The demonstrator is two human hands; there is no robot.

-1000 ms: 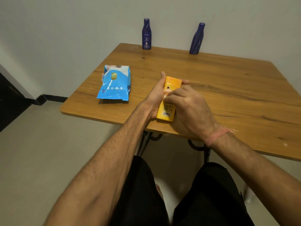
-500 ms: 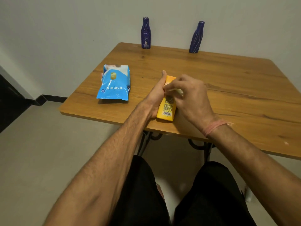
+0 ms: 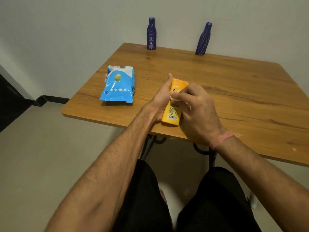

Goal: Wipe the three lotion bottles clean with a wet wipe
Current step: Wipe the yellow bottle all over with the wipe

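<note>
A yellow lotion bottle (image 3: pixel 173 111) stands near the table's front edge. My left hand (image 3: pixel 163 97) grips its left side, thumb pointing up along it. My right hand (image 3: pixel 195 106) pinches a small white wet wipe (image 3: pixel 174 97) against the middle of the bottle's front. Two dark blue lotion bottles stand at the far edge by the wall: one (image 3: pixel 151 34) left of centre, upright, the other (image 3: pixel 203 39) further right. Most of the wipe is hidden under my fingers.
A blue wet-wipe pack (image 3: pixel 118 85) lies on the wooden table (image 3: pixel 242 91) to the left of my hands. The table's front edge runs just below the yellow bottle. My legs are under it, with bare floor to the left.
My right hand rose from the bottle's lower part to its top, then came back down to the middle with the wipe. My left hand kept its hold.
</note>
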